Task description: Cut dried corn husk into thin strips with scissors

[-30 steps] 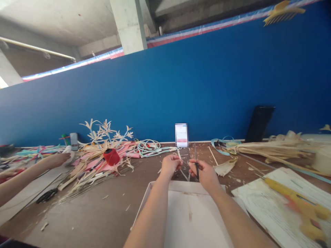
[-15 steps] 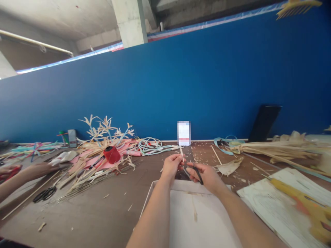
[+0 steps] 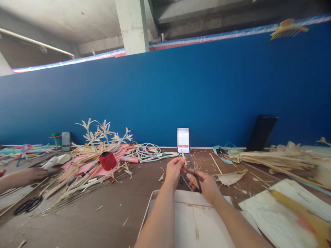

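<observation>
My left hand (image 3: 173, 171) is closed, pinching a narrow pale strip (image 3: 183, 154) that looks like dried husk and points up from the fingertips. Close beside it, my right hand (image 3: 207, 184) is closed around dark-handled scissors (image 3: 198, 183). The scissor blades lie near the left fingers, but they are too blurred to tell whether they touch the strip. Both forearms reach over a white box or tray (image 3: 187, 197) with a pale streak on its surface. Behind the hands, a phone (image 3: 183, 140) with a lit, blurred screen leans on the blue partition.
Left of me lie a red thread spool (image 3: 108, 161), husk flowers (image 3: 97, 136), coiled pale-blue cord (image 3: 147, 151) and black scissors (image 3: 28, 205). Another person's hand (image 3: 33, 175) rests farther left. At right are a yellow glue gun (image 3: 292, 203), papers (image 3: 274, 215) and a husk bundle (image 3: 274, 151).
The view has tilted and shifted slightly, so the table things sit lower. My hands keep their hold on the strip and scissors. The other person's hand has moved left in view.
</observation>
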A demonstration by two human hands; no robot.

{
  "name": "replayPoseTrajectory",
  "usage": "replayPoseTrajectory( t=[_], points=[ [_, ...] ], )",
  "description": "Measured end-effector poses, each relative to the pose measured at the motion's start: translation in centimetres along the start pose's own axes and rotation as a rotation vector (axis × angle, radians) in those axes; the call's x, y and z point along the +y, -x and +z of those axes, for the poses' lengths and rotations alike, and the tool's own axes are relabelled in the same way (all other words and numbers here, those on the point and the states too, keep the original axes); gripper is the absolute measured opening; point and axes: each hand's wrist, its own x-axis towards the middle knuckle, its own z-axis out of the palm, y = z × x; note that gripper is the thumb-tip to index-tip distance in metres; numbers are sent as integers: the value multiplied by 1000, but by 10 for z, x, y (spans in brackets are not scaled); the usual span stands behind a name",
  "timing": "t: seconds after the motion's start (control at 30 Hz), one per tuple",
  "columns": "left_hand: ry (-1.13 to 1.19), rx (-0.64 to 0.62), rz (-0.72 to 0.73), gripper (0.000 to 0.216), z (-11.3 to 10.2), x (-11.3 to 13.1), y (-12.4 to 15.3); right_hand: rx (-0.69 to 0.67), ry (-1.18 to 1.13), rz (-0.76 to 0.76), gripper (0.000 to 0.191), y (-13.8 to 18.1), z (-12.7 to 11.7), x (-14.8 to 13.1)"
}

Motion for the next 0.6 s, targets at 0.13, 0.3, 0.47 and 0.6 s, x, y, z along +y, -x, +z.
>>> replayPoseTrajectory(
  t=[0.13, 0.3, 0.47, 0.6],
  points=[
    [-24, -30, 13, 31, -5, -7, -2, 88, -31, -67, 49, -9, 2, -2],
    [-33, -7, 40, 35, -7, -9, -5, 71, -33, -119, 47, -29, 5, -5],
    [-74, 21, 81, 30, -8, -7, -4, -20, 41, -78, 45, -36, 1, 1],
    [-107, -41, 57, 28, -8, -7, -1, -33, 55, -73, 48, -35, -2, 6]
  ],
)
